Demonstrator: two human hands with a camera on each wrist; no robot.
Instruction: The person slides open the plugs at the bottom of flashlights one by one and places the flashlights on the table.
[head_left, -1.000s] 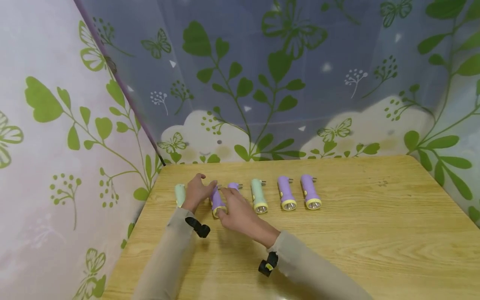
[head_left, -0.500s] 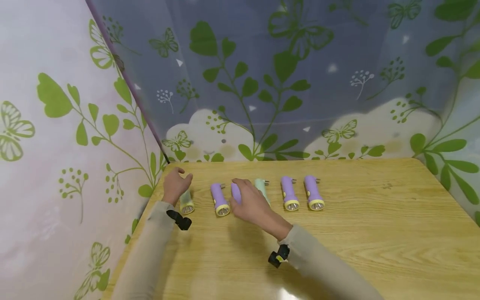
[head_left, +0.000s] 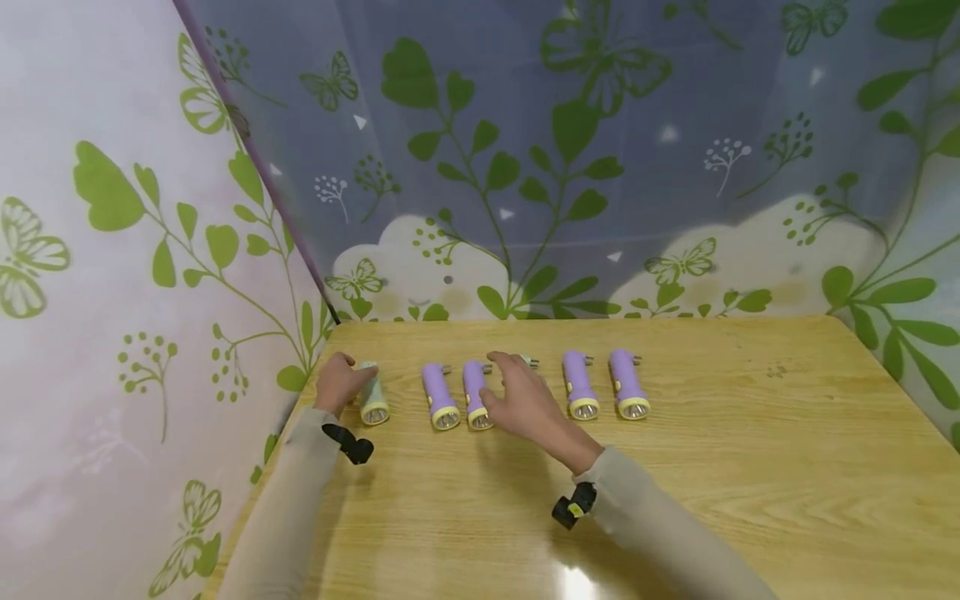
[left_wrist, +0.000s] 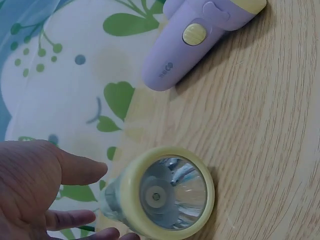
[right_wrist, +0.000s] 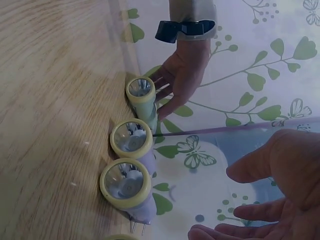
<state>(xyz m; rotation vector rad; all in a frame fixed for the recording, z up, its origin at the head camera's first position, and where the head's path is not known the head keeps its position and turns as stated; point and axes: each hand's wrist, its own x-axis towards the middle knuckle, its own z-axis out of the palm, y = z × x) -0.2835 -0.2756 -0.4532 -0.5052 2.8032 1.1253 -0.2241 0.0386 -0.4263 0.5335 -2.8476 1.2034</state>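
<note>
At the left end of a row of flashlights, a pale green flashlight (head_left: 372, 400) with a yellow rim lies on the table. My left hand (head_left: 341, 385) is beside it, thumb and fingers spread around its body; whether they touch it I cannot tell. In the left wrist view the green flashlight (left_wrist: 170, 195) has its lens toward the camera. My right hand (head_left: 525, 404) hovers with loose fingers over another green flashlight (head_left: 531, 362), mostly hidden, and beside a purple flashlight (head_left: 475, 387). Nothing is held in the right hand (right_wrist: 285, 190).
Another purple flashlight (head_left: 439, 396) lies between the hands. Two more, a purple flashlight (head_left: 577, 383) and a purple flashlight (head_left: 627, 383), lie to the right. The wooden table (head_left: 750, 467) meets a patterned cloth (head_left: 510, 167) behind and on the left.
My left hand has moved left from a purple flashlight to the green one at the end. My right hand has moved right, uncovering two purple flashlights.
</note>
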